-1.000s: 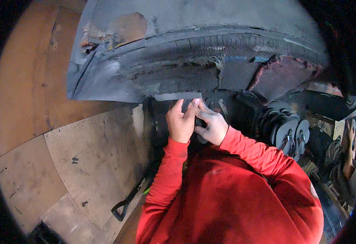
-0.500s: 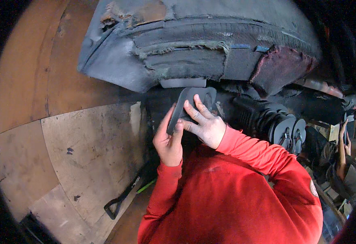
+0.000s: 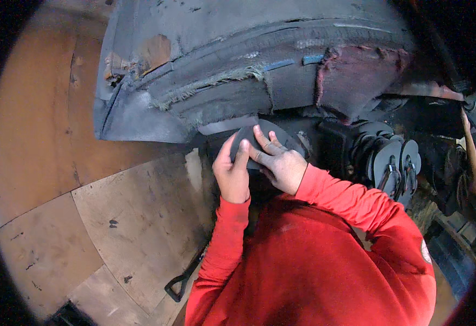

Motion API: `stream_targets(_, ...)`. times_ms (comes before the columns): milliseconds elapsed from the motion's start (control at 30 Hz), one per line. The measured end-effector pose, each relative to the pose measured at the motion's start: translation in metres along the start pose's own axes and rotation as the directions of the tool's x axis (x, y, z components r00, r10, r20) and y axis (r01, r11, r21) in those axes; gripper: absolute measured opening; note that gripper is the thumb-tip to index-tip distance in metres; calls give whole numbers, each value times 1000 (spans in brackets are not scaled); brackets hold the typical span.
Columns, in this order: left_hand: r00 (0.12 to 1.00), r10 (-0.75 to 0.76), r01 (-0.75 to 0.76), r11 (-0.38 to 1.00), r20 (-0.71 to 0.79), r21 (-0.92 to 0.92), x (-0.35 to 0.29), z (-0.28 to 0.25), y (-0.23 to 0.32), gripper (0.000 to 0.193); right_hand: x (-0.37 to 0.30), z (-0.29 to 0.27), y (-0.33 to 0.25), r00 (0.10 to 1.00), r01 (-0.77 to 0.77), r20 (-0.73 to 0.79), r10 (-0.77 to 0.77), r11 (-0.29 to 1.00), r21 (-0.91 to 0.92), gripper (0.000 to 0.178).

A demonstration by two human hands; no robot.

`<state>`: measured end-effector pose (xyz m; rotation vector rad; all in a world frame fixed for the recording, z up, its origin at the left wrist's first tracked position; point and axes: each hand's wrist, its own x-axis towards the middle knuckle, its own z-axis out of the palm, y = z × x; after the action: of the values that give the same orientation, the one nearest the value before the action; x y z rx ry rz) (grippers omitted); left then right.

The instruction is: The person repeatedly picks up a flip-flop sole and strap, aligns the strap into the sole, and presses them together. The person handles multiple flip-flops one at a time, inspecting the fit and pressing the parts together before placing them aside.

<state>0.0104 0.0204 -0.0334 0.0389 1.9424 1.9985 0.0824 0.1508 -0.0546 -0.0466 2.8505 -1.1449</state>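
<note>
Both my hands hold a dark grey flip-flop sole (image 3: pixel 288 138) in front of my chest, close to the near edge of the cloth-covered bench. My left hand (image 3: pixel 233 176) is closed round its left end, with the thumb on the near face. My right hand (image 3: pixel 284 167) grips it from the right, its fingers lying over the upper face and their tips near the left thumb. The hands cover much of the sole, so I cannot tell whether a strap is fitted. Several finished dark flip-flops with straps (image 3: pixel 387 165) stand in a row to the right.
The bench (image 3: pixel 205 54) has a worn, dusty grey cover with frayed cloth along its edge and a dark red rag (image 3: pixel 357 81). Wooden boards (image 3: pixel 140 217) lie at the left, with a black handle (image 3: pixel 177 287) beside me. Another person's arm (image 3: pixel 470 155) shows at far right.
The sole has turned from nearly upright to lying more crosswise, and my hands have shifted with it. The whole view has also swung slightly.
</note>
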Motion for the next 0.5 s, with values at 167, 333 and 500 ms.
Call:
stream_targets(167,994,42,-71,952,-103,-297,-46,-20,5,39,-3,-12,-22,962,263,18,-273,904,-338,56)
stream_targets(333,949,155,-240,920,-274,-311,-78,-68,55,36,-21,-32,-55,755,539,-186,-629,757,-370,49)
stream_targets(500,948,277,-314,894,-156,-320,-52,-72,110,29,-52,-66,-48,1000,5,15,-16,824,567,57)
